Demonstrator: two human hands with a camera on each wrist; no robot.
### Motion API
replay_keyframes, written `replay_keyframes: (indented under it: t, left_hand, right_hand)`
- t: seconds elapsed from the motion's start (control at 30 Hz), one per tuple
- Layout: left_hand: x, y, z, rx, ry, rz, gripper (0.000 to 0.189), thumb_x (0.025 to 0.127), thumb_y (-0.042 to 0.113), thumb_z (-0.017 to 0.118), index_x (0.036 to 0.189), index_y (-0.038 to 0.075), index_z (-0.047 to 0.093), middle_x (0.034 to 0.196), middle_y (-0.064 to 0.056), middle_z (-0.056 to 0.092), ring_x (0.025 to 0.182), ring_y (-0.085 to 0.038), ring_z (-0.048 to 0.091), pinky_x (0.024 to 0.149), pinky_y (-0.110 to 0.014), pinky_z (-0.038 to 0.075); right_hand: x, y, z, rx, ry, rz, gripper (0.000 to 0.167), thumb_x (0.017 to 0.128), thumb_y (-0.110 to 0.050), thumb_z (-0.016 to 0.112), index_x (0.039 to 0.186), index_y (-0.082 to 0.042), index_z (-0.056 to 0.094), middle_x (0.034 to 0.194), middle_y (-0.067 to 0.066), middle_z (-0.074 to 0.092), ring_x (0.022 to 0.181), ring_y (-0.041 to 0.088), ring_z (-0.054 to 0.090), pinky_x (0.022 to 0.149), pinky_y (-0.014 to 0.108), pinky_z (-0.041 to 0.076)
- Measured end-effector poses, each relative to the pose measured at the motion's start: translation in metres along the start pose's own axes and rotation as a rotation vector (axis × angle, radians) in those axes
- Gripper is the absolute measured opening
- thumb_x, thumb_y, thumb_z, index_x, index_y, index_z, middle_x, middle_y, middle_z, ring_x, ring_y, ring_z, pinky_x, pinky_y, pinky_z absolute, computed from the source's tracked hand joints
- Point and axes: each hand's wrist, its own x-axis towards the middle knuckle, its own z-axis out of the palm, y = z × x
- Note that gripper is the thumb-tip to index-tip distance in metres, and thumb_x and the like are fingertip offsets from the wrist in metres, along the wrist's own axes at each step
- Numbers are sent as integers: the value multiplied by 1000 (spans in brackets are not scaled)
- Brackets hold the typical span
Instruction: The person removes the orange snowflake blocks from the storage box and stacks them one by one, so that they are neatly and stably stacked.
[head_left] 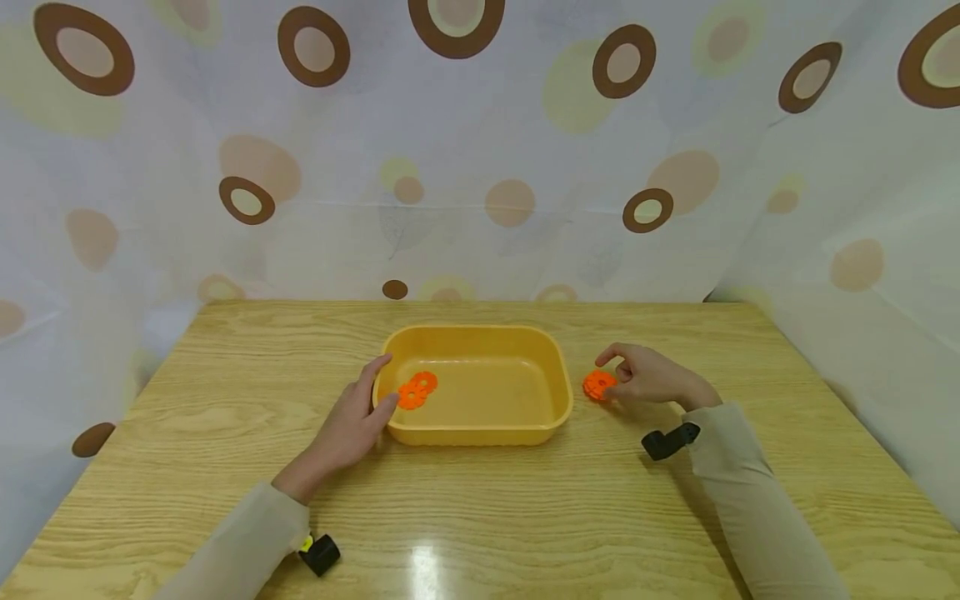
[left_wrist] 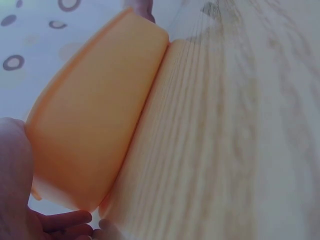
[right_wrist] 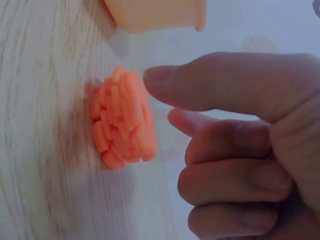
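A yellow plastic basin point(head_left: 480, 435) stands on the table, with two orange flower-shaped pieces point(head_left: 412, 396) lying at the left of its floor. My left hand point(head_left: 352, 425) grips the basin's left end, the thumb over the rim and other fingers against the outside, as the left wrist view also shows. To the right of the basin sits a stack of several orange flower-shaped pieces point(right_wrist: 122, 120). Over that stack is my right hand point(head_left: 648, 375), thumb and index finger spread apart and the other fingers curled. Nothing is between the fingertips; the thumb tip is close beside the stack's top.
The wood-grain table point(head_left: 480, 517) ends at a patterned cloth point(head_left: 465, 242) hung behind and at the sides. Each sleeve carries a small black camera, one at the left wrist point(head_left: 320, 555) and one at the right point(head_left: 663, 442).
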Motion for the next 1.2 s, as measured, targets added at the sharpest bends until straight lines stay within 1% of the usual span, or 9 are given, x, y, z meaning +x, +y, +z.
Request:
replay_keyframes:
  t: [0.2,0.33,0.43,0.47,0.57,0.63,0.7,0.9,1.2]
  left_hand:
    - [0,1,-2,-1,6,7,58,100,25,46,150,6,24,139,-28,46,121,-38,49,105,-56,36]
    - [1,2,-2,29,11,14,57,100,24,47,149,6,26,114,-22,58,98,-30,55,93,-48,43]
    - [2,2,-2,35,1,8,57,100,23,48,149,6,26,88,-14,55,77,-21,49,81,-40,43]
    - [3,2,-2,32,0,8,57,100,22,48,149,6,26,87,-13,55,74,-20,48,80,-38,43]
    - [3,2,-2,28,-5,5,57,100,23,48,149,6,25,96,-16,58,78,-21,50,82,-40,43]
    - [2,2,-2,30,0,8,56,100,24,47,149,6,25,113,-21,58,90,-25,52,88,-44,44]
    - [2,2,-2,34,6,13,56,100,24,47,149,5,26,122,-24,56,96,-28,52,91,-47,43]
    - [1,2,-1,27,12,28,56,100,23,47,149,4,26,125,-26,55,100,-29,54,95,-50,42]
    - [1,-1,1,12,20,48,56,100,21,49,148,2,26,127,-26,56,107,-30,56,100,-51,42]
  right_hand:
    - [4,0,0,65,36,-1,38,91,-10,63,122,9,50,57,-5,33,47,4,26,51,22,31]
    - [6,-1,0,69,82,-9,36,93,-11,62,121,9,51,57,-5,31,47,4,24,49,21,28]
    - [6,-4,0,67,111,-34,34,93,-11,61,119,8,52,57,-5,29,47,4,23,49,22,27]
    - [6,-5,1,67,118,-44,33,94,-11,61,119,8,52,57,-5,28,47,4,23,49,22,27]
    - [8,-9,1,73,132,-66,32,96,-13,59,119,8,52,57,-5,30,47,4,24,49,22,27]
    - [8,-13,1,96,134,-65,31,97,-14,57,119,7,52,58,-4,32,47,5,25,49,22,27]
    - [9,-18,1,116,136,-63,31,97,-15,56,120,6,51,58,-3,34,47,6,26,49,22,27]
    - [15,-31,-2,147,142,-95,29,98,-13,54,121,4,49,58,-2,35,46,6,26,49,23,29]
    - [31,-51,-1,104,147,-143,27,99,-12,53,121,2,51,59,-2,35,47,6,26,49,22,29]
